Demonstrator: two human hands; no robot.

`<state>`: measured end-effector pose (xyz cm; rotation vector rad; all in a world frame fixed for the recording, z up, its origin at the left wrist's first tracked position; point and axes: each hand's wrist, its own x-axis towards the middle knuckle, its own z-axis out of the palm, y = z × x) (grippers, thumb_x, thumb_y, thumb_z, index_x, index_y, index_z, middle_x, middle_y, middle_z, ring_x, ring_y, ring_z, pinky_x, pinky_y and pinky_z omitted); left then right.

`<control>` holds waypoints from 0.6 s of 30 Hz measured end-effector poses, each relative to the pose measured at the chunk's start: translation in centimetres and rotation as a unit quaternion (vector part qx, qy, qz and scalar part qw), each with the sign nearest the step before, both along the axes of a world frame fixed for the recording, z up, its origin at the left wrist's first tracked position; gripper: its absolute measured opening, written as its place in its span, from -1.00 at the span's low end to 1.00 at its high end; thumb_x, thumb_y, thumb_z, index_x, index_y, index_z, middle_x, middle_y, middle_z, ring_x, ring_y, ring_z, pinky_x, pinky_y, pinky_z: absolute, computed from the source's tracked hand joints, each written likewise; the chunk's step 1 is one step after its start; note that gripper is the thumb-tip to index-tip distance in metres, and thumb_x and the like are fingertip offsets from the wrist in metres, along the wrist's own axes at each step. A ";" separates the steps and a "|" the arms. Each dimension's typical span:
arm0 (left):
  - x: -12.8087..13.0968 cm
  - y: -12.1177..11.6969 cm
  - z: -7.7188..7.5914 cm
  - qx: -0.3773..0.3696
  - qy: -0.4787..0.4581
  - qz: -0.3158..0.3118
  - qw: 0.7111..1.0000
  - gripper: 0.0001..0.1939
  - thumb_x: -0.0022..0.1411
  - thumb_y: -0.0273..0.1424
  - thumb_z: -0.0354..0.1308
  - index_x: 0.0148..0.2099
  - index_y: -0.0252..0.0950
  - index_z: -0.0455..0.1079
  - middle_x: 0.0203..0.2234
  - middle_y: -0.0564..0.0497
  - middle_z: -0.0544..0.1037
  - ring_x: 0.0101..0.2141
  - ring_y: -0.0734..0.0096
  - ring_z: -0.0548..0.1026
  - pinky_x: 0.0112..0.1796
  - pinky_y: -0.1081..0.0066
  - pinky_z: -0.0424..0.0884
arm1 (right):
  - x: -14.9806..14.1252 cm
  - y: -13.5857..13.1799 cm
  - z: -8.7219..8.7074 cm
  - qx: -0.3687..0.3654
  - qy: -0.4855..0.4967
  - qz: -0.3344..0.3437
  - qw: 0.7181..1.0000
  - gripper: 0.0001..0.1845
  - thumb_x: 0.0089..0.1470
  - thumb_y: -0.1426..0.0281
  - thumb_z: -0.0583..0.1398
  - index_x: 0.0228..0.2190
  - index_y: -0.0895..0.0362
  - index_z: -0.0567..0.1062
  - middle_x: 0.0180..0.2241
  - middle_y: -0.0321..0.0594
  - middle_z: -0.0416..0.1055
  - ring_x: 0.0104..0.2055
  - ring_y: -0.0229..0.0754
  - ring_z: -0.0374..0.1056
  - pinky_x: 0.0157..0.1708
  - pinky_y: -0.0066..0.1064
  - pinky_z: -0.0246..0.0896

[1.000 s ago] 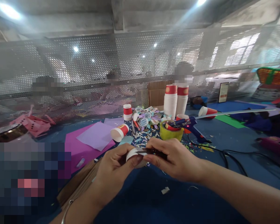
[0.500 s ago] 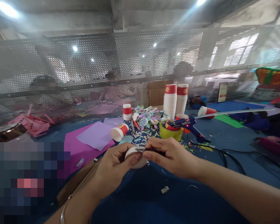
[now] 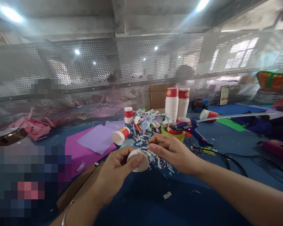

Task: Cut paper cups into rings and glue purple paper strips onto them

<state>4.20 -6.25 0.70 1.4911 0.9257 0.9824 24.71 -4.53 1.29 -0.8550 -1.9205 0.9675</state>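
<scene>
left hand [image 3: 116, 171] gripping paper cup [image 3: 138, 160], right hand [image 3: 172, 152] loose

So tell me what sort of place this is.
Probably a shared craft workshop. The blue table holds stacked paper cups, a glue gun and coloured paper sheets, and the left hand holds a white paper cup.

Taking the yellow tape roll [image 3: 173, 135] as landmark: nearer the person than it lies bare blue tabletop [image 3: 155, 201], holding only a few paper scraps [image 3: 167, 195], so a hand passes freely there. Right of the roll the glue gun [image 3: 191, 129] and its black cord [image 3: 231, 157] bar the way. Behind it stand stacked cups [image 3: 176, 102]. Left of it a cup lying on its side [image 3: 120, 137] and purple paper sheets [image 3: 94, 142] fill the surface.
</scene>
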 end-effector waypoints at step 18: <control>1.1 -0.7 -0.2 -0.132 -0.134 0.037 0.981 -0.77 0.08 -0.32 0.37 -0.34 -0.30 0.38 -0.43 0.06 0.49 -0.38 0.48 0.36 -0.33 0.47 0.27 | -0.8 0.1 -0.9 -0.149 0.054 0.063 0.985 -0.60 0.01 0.07 0.31 -0.37 0.13 0.37 -0.49 -0.35 0.30 -0.46 -0.31 0.19 -0.48 -0.46 0.05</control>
